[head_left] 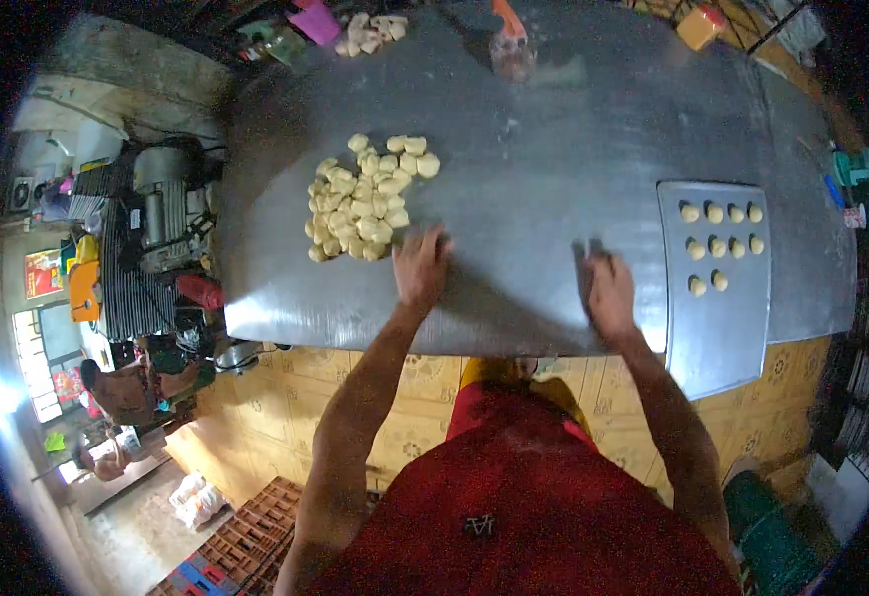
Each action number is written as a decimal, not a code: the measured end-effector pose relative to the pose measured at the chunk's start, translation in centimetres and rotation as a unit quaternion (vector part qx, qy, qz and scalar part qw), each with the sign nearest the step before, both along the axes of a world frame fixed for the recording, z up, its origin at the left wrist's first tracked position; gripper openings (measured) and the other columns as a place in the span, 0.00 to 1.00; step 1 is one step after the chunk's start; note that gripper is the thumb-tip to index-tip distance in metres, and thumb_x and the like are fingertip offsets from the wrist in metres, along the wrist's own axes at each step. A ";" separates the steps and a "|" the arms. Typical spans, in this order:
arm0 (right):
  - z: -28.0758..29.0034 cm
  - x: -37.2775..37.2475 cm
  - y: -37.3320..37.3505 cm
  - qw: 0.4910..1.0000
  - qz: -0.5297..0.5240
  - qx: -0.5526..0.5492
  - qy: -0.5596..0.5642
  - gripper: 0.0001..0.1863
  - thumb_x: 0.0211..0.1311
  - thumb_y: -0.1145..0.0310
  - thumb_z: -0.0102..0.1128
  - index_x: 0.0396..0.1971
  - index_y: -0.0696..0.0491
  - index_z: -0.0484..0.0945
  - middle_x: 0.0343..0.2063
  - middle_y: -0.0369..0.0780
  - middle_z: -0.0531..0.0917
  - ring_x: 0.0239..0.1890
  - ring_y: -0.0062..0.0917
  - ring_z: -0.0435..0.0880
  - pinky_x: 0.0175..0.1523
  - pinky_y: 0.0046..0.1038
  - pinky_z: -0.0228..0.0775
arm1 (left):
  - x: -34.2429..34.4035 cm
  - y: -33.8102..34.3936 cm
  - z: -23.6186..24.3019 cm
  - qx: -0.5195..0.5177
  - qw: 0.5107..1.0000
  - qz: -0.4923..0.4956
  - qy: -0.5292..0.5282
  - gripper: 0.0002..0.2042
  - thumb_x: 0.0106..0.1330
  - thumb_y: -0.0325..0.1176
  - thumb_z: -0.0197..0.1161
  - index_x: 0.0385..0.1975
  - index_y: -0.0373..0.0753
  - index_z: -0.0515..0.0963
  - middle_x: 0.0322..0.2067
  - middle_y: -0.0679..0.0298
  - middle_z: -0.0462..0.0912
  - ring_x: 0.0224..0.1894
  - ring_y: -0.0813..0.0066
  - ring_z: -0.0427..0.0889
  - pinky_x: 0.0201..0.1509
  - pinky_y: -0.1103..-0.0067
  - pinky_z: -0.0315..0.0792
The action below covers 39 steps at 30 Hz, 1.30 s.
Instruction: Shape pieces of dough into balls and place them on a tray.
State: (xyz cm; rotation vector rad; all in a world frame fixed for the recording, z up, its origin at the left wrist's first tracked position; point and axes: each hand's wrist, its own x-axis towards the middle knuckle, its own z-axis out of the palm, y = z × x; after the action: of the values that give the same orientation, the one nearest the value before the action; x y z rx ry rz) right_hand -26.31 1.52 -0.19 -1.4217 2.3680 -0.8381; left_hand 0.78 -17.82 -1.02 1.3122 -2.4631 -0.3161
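Note:
A heap of pale dough pieces (360, 204) lies left of centre on the grey metal-topped table (524, 149). My left hand (422, 268) is at the heap's lower right edge, fingers curled down toward the tabletop; whatever is under them is hidden. Farther right, my right hand (608, 293) is low over the table near its front edge, the fingers bent and smeared by motion. To its right lies a metal baking tray (718, 328) bearing several round dough balls (716, 246) in rows, its near end sticking out past the table edge.
At the far side stand a clear container with an orange top (512, 50), a pink container (315, 20) and another dough pile (370, 35). Machinery (161, 219) and stacked dark trays (132, 278) are left of the table. Brown slatted crates (246, 536) sit on the floor, lower left.

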 end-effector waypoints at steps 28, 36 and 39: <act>-3.1 -3.7 -14.2 0.994 -0.013 -0.005 0.110 0.17 0.63 0.76 0.61 0.52 0.50 0.82 0.49 0.48 0.81 0.52 0.46 0.80 0.53 0.45 0.68 | -12.9 -10.0 -1.9 0.030 0.980 -0.194 0.046 0.17 0.72 0.48 0.68 0.56 0.52 0.84 0.41 0.66 0.91 0.43 0.59 0.85 0.48 0.62 0.71; 1.7 -4.3 -13.6 0.991 0.034 -0.106 0.079 0.19 0.59 0.70 0.69 0.51 0.50 0.82 0.50 0.49 0.82 0.53 0.47 0.80 0.53 0.48 0.69 | -11.6 -11.0 -2.0 0.068 0.972 -0.215 0.064 0.18 0.71 0.51 0.68 0.55 0.51 0.85 0.39 0.63 0.91 0.41 0.55 0.87 0.51 0.61 0.72; -0.8 -5.3 -15.5 0.995 0.029 -0.038 0.091 0.14 0.61 0.68 0.67 0.47 0.48 0.84 0.45 0.46 0.84 0.51 0.47 0.82 0.49 0.47 0.72 | -13.5 -11.8 -3.2 -0.002 0.980 -0.196 0.036 0.16 0.74 0.49 0.66 0.54 0.51 0.85 0.39 0.62 0.91 0.42 0.57 0.86 0.53 0.59 0.71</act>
State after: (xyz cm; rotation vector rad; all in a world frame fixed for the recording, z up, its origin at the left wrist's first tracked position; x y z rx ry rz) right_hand -31.58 -13.97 -0.95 -1.6529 2.4363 -0.8229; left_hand -12.72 -29.57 -4.26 0.7881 -2.6455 -0.4434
